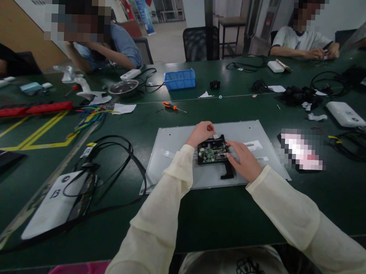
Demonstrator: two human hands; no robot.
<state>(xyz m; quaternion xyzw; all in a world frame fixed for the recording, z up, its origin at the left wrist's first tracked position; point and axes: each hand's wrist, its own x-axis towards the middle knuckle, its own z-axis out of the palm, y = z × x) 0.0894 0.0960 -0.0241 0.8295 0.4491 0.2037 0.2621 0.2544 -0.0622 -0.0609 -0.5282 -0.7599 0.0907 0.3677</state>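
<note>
A grey metal panel (181, 169) lies flat on the green table in front of me. On its middle sits a black bracket carrying a small green circuit board (212, 151). My left hand (201, 133) is curled at the board's far left corner, fingers closed on its edge. My right hand (245, 159) rests palm down on the board's right side, fingers pressing against it. Both arms wear cream sleeves.
An orange-handled screwdriver (171, 106) lies beyond the panel, a blue basket (180, 79) farther back. Black cables and a white panel (54, 204) lie at left. White devices and cables (345, 113) sit at right. Other people work at the far side.
</note>
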